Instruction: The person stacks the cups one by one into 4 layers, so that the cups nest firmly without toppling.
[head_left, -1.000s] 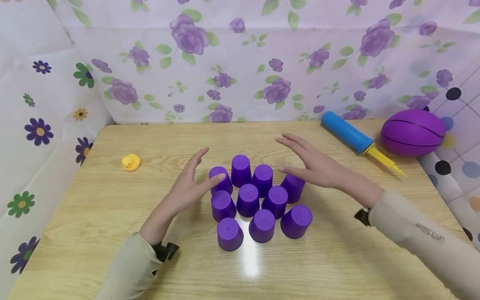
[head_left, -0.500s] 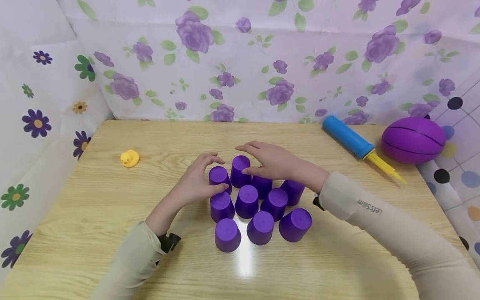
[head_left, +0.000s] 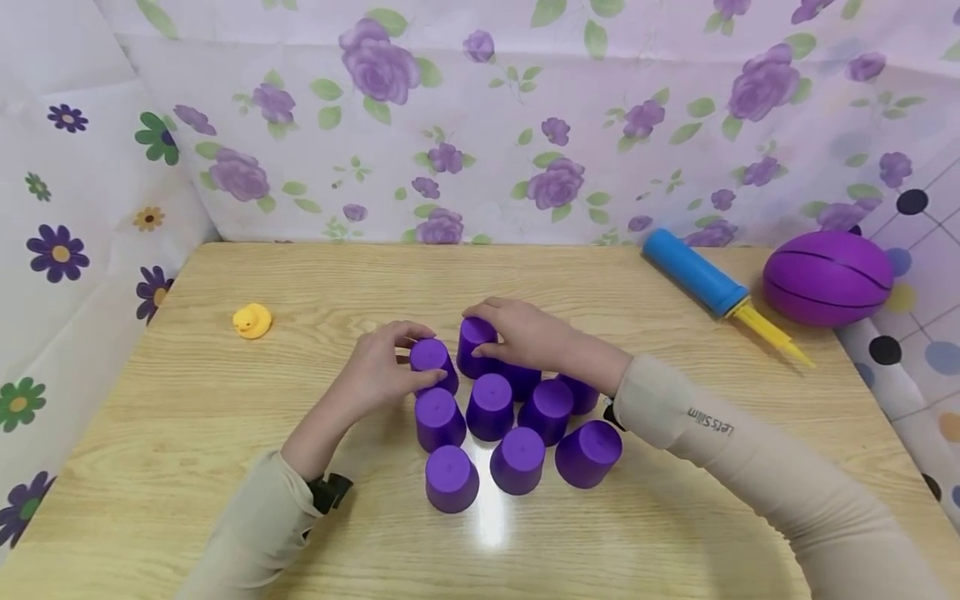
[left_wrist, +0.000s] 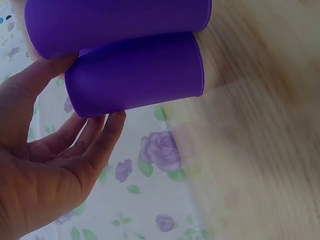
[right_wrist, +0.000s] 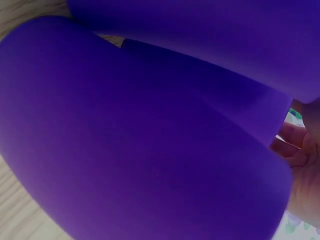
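Observation:
Several purple cups stand upside down in a loose cluster on the wooden table point(head_left: 337, 517). At the cluster's left, my left hand point(head_left: 375, 375) grips a purple cup point(head_left: 430, 356), thumb on its near side and fingers round its far side. The left wrist view shows this gripped cup point(left_wrist: 137, 75) between thumb and fingertips, with another cup point(left_wrist: 120, 22) in front. My right hand point(head_left: 528, 333) pinches the rearmost purple cup point(head_left: 472, 340) between thumb and fingers. In the right wrist view, nearby cups point(right_wrist: 140, 140) hide most of that hand.
A yellow rubber duck point(head_left: 252, 321) sits at the left of the table. Back right lie a blue hand pump point(head_left: 693, 271) with a yellow nozzle and a purple ball point(head_left: 828, 279). A flowered cloth point(head_left: 480, 125) hangs behind the table.
My right hand has swung left over the cups and its fingers have come down onto the rearmost one. My left hand's fingers have curled in round the left cup.

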